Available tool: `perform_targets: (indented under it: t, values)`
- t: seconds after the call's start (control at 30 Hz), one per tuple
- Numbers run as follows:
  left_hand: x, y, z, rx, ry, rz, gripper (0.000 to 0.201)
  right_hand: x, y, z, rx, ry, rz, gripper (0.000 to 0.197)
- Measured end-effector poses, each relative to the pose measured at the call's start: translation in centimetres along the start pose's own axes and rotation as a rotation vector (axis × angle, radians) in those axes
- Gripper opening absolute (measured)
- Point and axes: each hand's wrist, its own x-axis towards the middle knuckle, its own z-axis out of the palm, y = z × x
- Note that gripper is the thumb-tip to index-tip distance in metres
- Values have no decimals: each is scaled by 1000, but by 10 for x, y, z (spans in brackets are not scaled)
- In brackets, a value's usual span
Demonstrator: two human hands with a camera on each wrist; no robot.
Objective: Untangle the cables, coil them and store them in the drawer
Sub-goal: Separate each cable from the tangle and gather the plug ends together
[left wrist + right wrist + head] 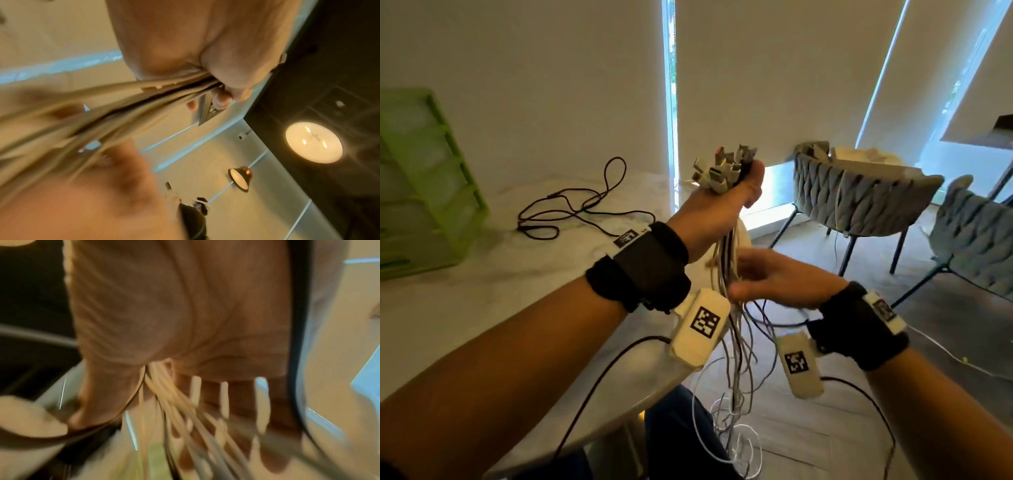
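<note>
Beside the table (465, 308) edge, your left hand (717, 214) clamps the cable bundle (732, 342) just under its plugs, and the strands hang toward the floor. Your right hand (774, 281), fingers spread, combs through them below. You are untangling now; next, separate one cable and pull it free.

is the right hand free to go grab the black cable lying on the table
Probably not yet: the right hand has its fingers threaded through the hanging cable bundle, and the black cable lies across the table beyond the left hand.
</note>
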Motion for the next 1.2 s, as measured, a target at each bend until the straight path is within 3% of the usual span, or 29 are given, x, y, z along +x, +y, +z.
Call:
perform_targets:
  t: [0.1, 0.17, 0.27, 0.33, 0.47, 0.5, 0.53, 0.57, 0.63, 0.67, 0.73, 0.8, 0.83, 0.9, 0.97, 1.07, 1.2]
  values:
    - [3, 1, 6, -168, -86, -103, 41, 3, 36, 15, -261, -101, 105, 7]
    - [5, 3, 8, -316, -145, -129, 43, 3, 67, 10, -424, -129, 229, 16]
    - [6, 4, 11, -495, -242, -126, 46, 4, 113, -15, -475, -63, 363, 28]
    - [7, 0, 13, -539, -269, -121, 47, 4, 129, -31, -477, 159, 396, 28]
    - [16, -12, 9, -590, -200, -146, 47, 5, 137, -42, -622, 816, 367, 26]
    - [19, -13, 8, -620, -178, -155, 48, 5, 134, -39, -635, 897, 380, 25]
    - [21, -14, 6, -638, -160, -162, 48, 7, 137, -36, -625, 866, 396, 24]
    - [24, -15, 4, -641, -150, -168, 49, 9, 139, -32, -605, 720, 402, 24]
    - [26, -17, 1, -610, -153, -186, 50, 11, 137, -27, -520, 267, 457, 17]
    - [26, -19, -1, -575, -163, -199, 49, 8, 126, -28, -476, 92, 484, 22]
    - [25, -26, -2, -506, -195, -233, 48, 6, 92, -40, -440, -55, 479, 42]
    - [23, -34, 0, -476, -212, -279, 48, 7, 50, -57, -503, 12, 364, 38]
    - [23, -37, 1, -470, -202, -304, 49, 8, 27, -66, -498, 112, 261, 29]
    - [23, -42, 3, -469, -157, -346, 50, 14, -12, -72, -292, 372, 37, 16]
    - [23, -43, 3, -498, -128, -378, 51, 22, -43, -66, -94, 511, -175, 23]
    - [20, -42, 3, -510, -90, -400, 47, 37, -73, -46, -189, 461, -382, 26]
    - [15, -44, -1, -409, -81, -397, 31, 54, -76, -31, -560, 416, -365, 20]
